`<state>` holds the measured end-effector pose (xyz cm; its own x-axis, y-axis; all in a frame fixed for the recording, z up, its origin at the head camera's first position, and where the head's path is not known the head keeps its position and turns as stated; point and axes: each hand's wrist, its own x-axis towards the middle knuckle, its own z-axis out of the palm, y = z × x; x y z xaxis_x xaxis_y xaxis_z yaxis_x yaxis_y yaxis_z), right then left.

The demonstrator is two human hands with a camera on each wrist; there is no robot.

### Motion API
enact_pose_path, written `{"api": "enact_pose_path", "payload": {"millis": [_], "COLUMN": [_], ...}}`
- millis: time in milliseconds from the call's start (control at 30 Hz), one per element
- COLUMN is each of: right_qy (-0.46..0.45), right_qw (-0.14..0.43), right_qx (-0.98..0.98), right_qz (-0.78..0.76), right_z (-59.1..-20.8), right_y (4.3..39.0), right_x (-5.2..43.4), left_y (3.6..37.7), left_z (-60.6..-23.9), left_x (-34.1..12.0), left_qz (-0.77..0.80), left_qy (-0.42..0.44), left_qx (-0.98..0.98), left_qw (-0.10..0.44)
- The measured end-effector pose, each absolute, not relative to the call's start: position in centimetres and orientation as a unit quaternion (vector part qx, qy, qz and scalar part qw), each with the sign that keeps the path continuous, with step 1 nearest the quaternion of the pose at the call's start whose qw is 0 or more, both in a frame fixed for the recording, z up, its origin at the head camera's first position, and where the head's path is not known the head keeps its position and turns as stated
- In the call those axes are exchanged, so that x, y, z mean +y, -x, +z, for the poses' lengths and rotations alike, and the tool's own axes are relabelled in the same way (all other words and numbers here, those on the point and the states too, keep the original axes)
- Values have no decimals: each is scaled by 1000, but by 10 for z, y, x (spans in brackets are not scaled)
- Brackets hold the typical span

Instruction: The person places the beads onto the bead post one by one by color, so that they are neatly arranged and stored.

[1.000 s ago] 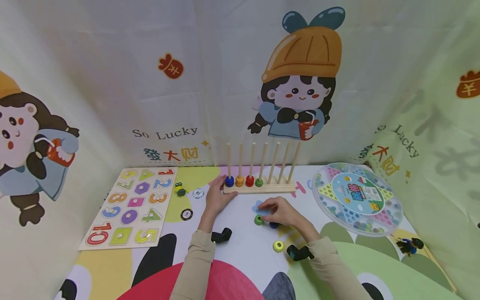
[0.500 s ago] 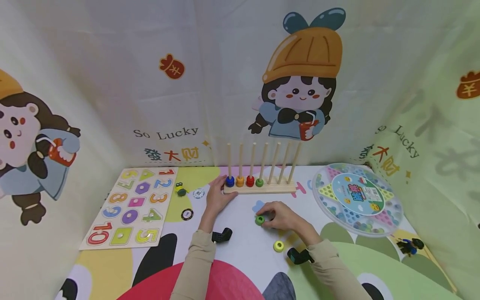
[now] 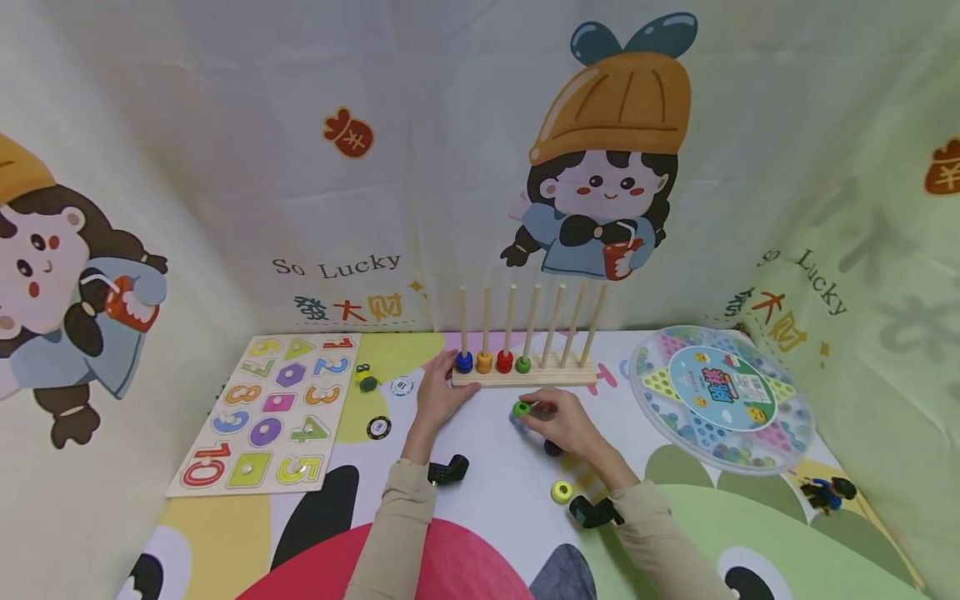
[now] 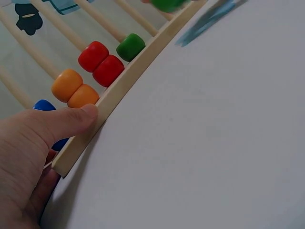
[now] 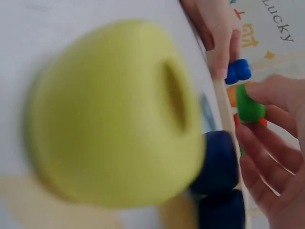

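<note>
My left hand (image 3: 438,398) grips the left end of a wooden peg rack (image 3: 540,380), thumb along its front edge in the left wrist view. Upright pegs rise from the rack. From the left they carry two blue beads (image 5: 238,71), two orange beads (image 4: 75,89), two red beads (image 4: 101,64) and one green bead (image 4: 130,47); the pegs farther right are bare. In front of the rack, my right hand (image 3: 562,423) pinches another green bead (image 3: 521,409) between thumb and fingers. Two dark blue beads (image 5: 218,164) lie below that hand, and a yellow bead (image 3: 562,492) lies nearer me.
A number puzzle board (image 3: 262,417) lies at the left. Beside it are a small green-and-yellow toy (image 3: 367,380) and two round chips, one black (image 3: 379,427). A round marble game board (image 3: 722,398) and a toy figure (image 3: 827,493) are at the right.
My right hand has taken hold of the green bead and moved it away from me, up toward the rack. The left hand keeps its grip on the rack's end.
</note>
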<state>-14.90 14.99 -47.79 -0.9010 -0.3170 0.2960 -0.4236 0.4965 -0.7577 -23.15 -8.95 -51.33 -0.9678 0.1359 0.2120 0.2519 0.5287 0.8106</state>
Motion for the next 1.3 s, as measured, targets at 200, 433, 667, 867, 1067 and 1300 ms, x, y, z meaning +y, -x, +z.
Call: {"api": "enact_pose_path", "payload": {"millis": [200,433,667,867,1067,1300], "right_qy": [-182,-169,-146,-146,-139,-109], "right_qw": [130,199,276,302,332,327], "right_qx": [-855,-846,-819,-800,-789,-800], "right_qz": [468,465,481,498,498,490], "right_z": [-457,-426,-389,-360,-339,-337], "right_y": [159,174,186,193,197,209], "right_x": [147,148,147,145,142,142], "left_y": [233,234,233,233,233,233], "left_z": [-514,-514,-514,-513,-514,-513], "left_x": [-91,-92,-92,-93,-91,-91], "left_qz": [-468,-465,-465,-463,-468,-468], "left_qy": [119,122,114,111,118,116], "left_qx": [-873,-874,-875,-877,-873,-873], "left_qw": [74,75,70,68,66,68]}}
